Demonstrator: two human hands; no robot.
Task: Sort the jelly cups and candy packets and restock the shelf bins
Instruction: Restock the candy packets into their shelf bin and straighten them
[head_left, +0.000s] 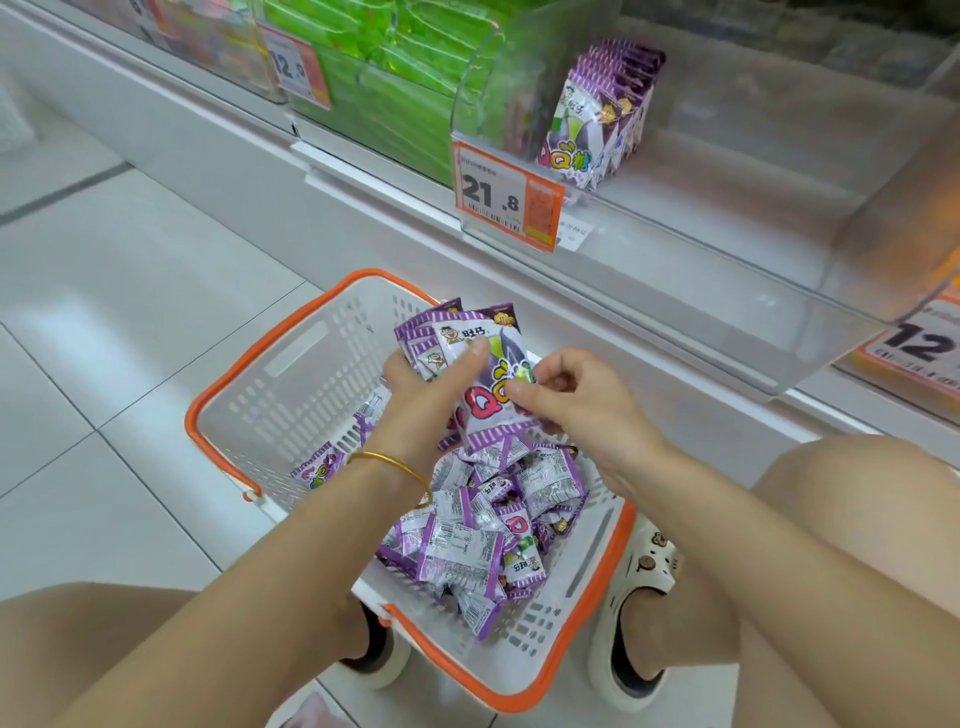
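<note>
My left hand (426, 387) grips a stack of purple candy packets (470, 364) above the white basket (291, 374), thumb pressed on the front packet. My right hand (566, 400) pinches the right edge of that same stack with thumb and fingers. Several more purple packets (483, 525) lie loose in the basket. On the shelf, a clear bin (727, 218) holds a short upright row of the same purple packets (602, 114) at its left side; most of the bin is bare.
A bin of green packets (384, 78) stands left of the clear bin. Price tags (506, 200) hang on the bin fronts. The orange-rimmed basket sits on the tiled floor between my knees and feet, close to the shelf base.
</note>
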